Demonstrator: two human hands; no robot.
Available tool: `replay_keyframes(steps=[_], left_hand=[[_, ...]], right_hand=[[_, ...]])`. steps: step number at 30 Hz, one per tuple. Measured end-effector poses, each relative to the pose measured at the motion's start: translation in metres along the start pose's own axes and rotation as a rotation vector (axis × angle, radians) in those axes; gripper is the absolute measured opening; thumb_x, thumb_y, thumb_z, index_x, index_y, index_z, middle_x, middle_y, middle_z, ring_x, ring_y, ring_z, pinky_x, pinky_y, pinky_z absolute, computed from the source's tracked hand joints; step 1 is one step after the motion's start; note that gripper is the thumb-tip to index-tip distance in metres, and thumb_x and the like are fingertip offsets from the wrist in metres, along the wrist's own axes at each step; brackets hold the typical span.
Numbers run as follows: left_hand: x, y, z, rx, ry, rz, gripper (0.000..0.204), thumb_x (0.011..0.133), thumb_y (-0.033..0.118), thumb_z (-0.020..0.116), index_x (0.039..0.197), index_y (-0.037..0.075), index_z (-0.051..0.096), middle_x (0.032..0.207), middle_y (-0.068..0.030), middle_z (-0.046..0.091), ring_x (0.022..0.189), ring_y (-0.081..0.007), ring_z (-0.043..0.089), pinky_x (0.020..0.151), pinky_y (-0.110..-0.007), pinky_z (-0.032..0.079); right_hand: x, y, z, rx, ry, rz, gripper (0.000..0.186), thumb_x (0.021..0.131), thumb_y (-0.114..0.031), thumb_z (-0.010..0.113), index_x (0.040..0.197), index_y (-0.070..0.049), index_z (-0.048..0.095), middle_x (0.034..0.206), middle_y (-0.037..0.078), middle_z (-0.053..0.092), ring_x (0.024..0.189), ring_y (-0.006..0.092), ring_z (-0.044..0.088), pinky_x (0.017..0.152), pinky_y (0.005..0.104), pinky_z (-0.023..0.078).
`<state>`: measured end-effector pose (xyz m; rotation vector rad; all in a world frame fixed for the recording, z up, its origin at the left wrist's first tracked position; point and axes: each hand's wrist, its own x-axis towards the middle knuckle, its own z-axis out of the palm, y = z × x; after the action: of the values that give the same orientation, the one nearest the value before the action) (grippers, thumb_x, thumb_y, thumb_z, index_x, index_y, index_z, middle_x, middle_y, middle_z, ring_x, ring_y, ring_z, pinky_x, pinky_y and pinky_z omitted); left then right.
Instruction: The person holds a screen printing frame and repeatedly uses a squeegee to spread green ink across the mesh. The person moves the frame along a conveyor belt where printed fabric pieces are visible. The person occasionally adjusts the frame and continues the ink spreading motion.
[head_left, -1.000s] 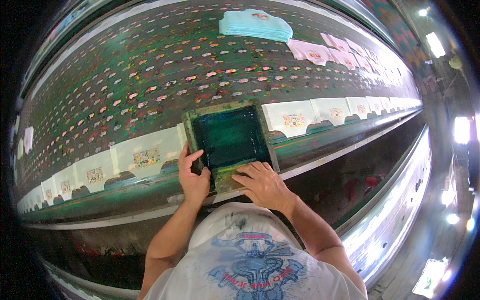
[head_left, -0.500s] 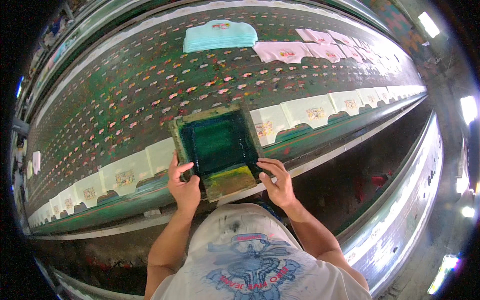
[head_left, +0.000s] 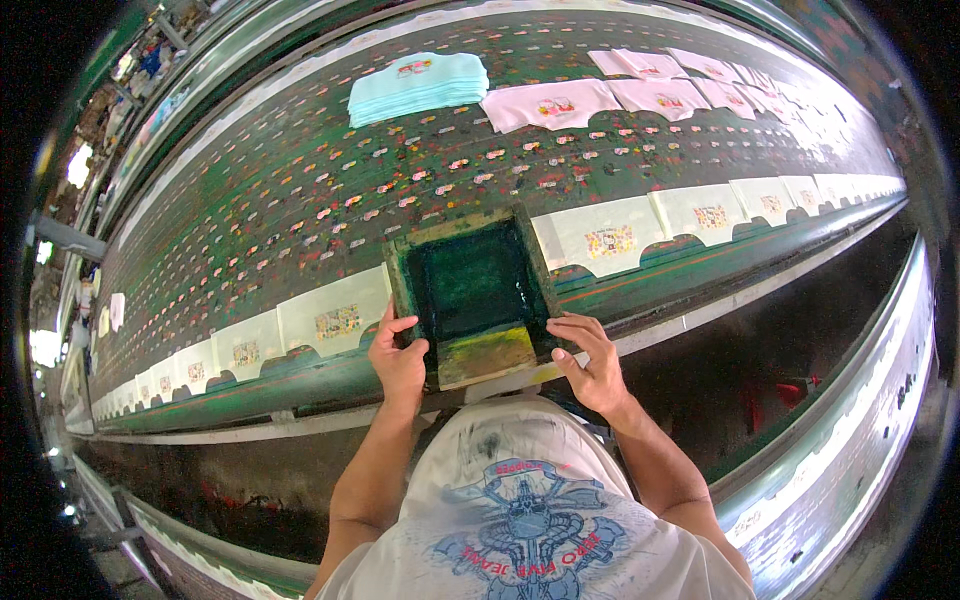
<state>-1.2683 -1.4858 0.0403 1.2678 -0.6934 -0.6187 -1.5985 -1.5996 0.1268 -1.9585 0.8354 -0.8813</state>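
Note:
My hands hold a screen-printing frame (head_left: 472, 278) with a dark green, ink-wet mesh and a yellow-stained strip at its near end. My left hand (head_left: 400, 358) grips the left side near the front corner, its thumb and forefinger over the edge. At the opposite side, my right hand (head_left: 592, 362) has its fingertips and thumb on the frame's rim. The frame lies over the row of white cloth pieces along the table's near edge, hiding what is beneath. A printed white piece (head_left: 337, 322) shows to its left, another white piece (head_left: 610, 240) to its right.
Beyond the frame stretches a long dark table (head_left: 250, 190) speckled with paint marks. A stack of light blue cloth pieces (head_left: 418, 90) and several pink printed pieces (head_left: 550, 103) lie farther back. Behind me at right runs another long table (head_left: 830, 490).
The frame and both my hands have moved left along the row of white pieces, uncovering more of the piece on the right. My view has turned a little. Both hands keep their hold.

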Motion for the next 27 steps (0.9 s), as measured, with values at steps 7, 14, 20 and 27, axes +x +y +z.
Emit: replay_keyframes(steps=[7,14,20,27], left_hand=[[-0.005,0.019,0.010,0.088,0.035,-0.046,0.044,0.074,-0.020,0.066,0.111,0.000,0.077,0.175,-0.0255,0.048,0.161,-0.0317,0.050,0.127,-0.040,0.039],[-0.006,0.025,0.015,0.147,0.036,-0.048,0.040,0.074,-0.019,0.067,0.108,0.001,0.076,0.176,-0.0262,0.048,0.160,-0.0319,0.050,0.128,-0.041,0.038],[-0.007,0.033,0.021,0.119,0.062,-0.104,0.039,0.074,-0.018,0.068,0.106,0.001,0.076,0.177,-0.0267,0.046,0.162,-0.0316,0.049,0.127,-0.040,0.038],[-0.004,0.026,0.017,0.103,0.070,-0.179,0.041,0.073,-0.020,0.069,0.106,0.002,0.076,0.178,-0.0241,0.046,0.162,-0.0324,0.048,0.126,-0.040,0.040]], right_hand=[[0.008,0.008,-0.018,0.031,-0.086,-0.050,0.035,0.099,-0.013,0.079,0.131,0.002,0.077,0.138,0.022,0.076,0.135,0.0432,0.066,0.116,0.0529,0.051],[0.016,0.008,-0.025,-0.016,-0.088,-0.097,0.033,0.096,-0.005,0.079,0.128,0.001,0.077,0.137,0.020,0.075,0.131,0.0420,0.068,0.112,0.0514,0.054],[0.033,-0.011,-0.018,-0.093,-0.128,-0.298,0.034,0.091,-0.007,0.084,0.124,-0.003,0.079,0.130,0.018,0.076,0.125,0.0404,0.070,0.107,0.0510,0.058],[0.052,-0.042,0.018,-0.380,-0.465,-0.535,0.042,0.092,-0.018,0.079,0.132,-0.007,0.076,0.131,0.012,0.073,0.123,0.0339,0.069,0.105,0.0475,0.056]])
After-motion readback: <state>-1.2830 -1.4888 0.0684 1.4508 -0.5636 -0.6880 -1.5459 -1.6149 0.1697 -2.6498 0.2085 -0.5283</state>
